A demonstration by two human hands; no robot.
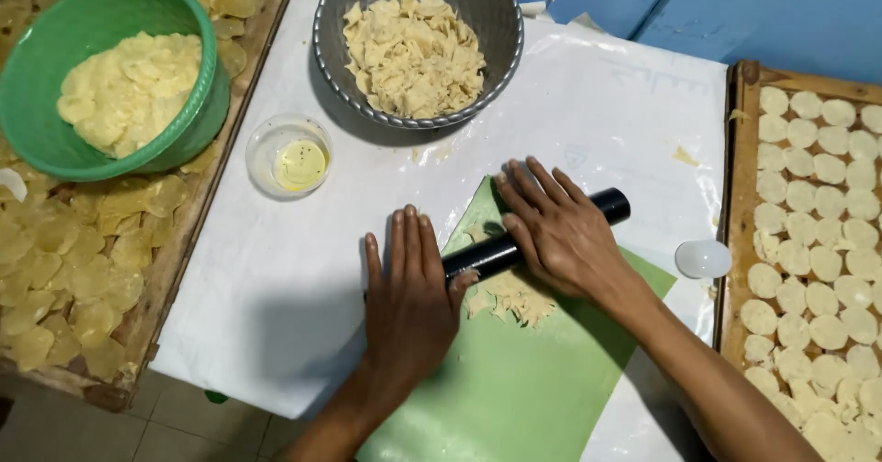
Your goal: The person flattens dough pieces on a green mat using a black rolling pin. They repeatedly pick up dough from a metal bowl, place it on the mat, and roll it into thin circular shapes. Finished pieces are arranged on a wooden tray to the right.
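Open white sheet point(276, 287) left of the left hand point(409, 301), free down to the near edge. Ahead, small clear cup point(288, 155) and grey bowl point(418, 44) block the far side, bare strip between them and the black roller point(537, 232). Right: white round lid point(703, 258) just beside wooden tray point(740, 196), narrow gap. Green bowl point(110, 76) crowds far left.

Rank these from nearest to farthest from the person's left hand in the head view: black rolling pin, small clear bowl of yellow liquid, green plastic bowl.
1. Black rolling pin, under the left hand.
2. Small clear bowl of yellow liquid, up-left.
3. Green plastic bowl, far left.
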